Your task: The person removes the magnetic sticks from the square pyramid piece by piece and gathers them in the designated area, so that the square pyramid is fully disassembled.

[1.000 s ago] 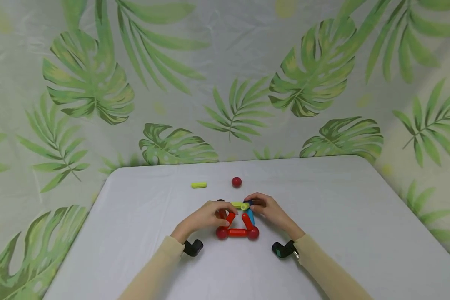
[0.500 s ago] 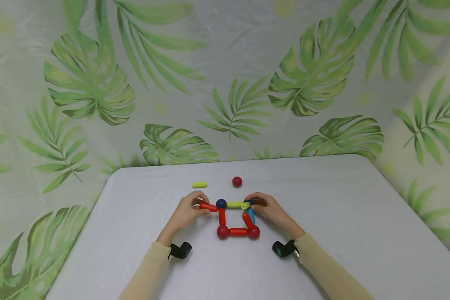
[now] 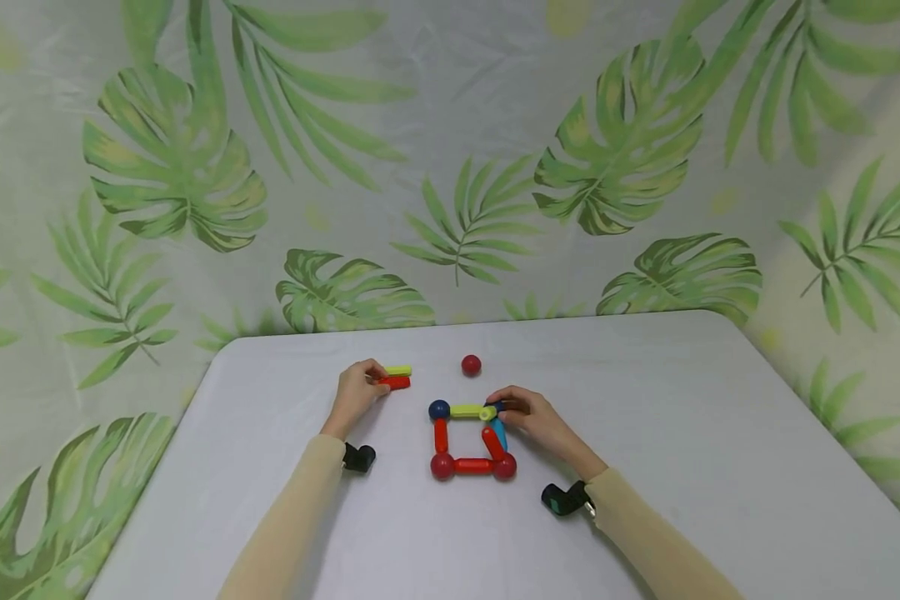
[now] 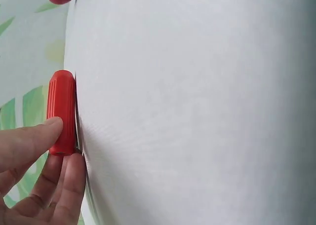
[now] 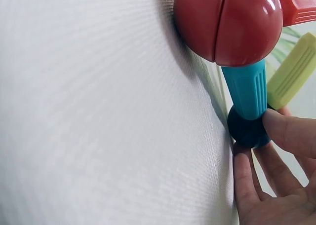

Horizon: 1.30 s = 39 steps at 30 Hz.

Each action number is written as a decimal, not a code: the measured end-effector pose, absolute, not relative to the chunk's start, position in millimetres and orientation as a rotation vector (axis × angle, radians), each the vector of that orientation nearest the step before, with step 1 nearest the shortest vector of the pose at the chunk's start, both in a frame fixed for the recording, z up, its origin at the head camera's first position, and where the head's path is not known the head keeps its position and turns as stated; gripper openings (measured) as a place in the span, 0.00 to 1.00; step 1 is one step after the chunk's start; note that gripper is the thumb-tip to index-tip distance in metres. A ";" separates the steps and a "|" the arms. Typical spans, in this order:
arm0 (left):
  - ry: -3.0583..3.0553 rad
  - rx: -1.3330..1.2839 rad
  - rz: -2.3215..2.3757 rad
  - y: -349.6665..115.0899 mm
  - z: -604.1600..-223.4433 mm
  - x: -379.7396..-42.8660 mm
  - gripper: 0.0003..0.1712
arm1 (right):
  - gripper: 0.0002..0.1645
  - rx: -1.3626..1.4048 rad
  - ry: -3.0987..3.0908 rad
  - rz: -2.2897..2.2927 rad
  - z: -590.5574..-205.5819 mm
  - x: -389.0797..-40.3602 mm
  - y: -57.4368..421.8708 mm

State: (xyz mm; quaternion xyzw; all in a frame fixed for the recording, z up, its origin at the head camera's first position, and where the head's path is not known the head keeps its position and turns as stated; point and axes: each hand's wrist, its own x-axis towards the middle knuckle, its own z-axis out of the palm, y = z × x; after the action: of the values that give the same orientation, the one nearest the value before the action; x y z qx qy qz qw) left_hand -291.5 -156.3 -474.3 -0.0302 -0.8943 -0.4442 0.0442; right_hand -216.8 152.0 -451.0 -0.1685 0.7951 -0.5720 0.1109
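Note:
My left hand [image 3: 357,396] pinches a red ribbed rod [image 4: 61,96] between thumb and fingers, low over the table beside a yellow-green rod [image 3: 398,370]. With its thumb and fingers, my right hand [image 3: 537,423] grips a dark blue ball [image 5: 245,130] at the far right corner of a square of rods and balls. A blue rod [image 5: 248,92] joins that ball to a red ball [image 5: 227,25]. From the corners held by these two balls, a yellow-green rod [image 5: 295,69] and a red rod [image 3: 492,443] stick up. A second dark blue ball [image 3: 439,410] forms the far left corner.
Another red ball [image 3: 471,365] lies alone behind the square. The square's left side is a red rod [image 3: 441,436], and its near side another. All stands on a white-covered table [image 3: 630,392], with a leaf-print cloth [image 3: 465,167] behind it.
My left hand has taken the red rod off the near left red ball, carried it left, then away to beside the loose yellow-green rod. My right hand has stayed at the blue ball.

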 end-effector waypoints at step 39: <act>-2.566 -0.361 -1.715 -87.8 -458.0 -242.0 0.08 | 0.16 -0.498 2.353 -1.676 -473.8 -230.0 156.1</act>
State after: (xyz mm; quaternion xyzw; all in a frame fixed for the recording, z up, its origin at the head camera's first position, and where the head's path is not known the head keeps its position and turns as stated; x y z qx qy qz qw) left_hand -242.0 -87.8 -458.0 -0.1162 -0.8257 -0.5518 0.0170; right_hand -230.0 156.1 -473.8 -0.1689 0.7983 -0.5685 0.1050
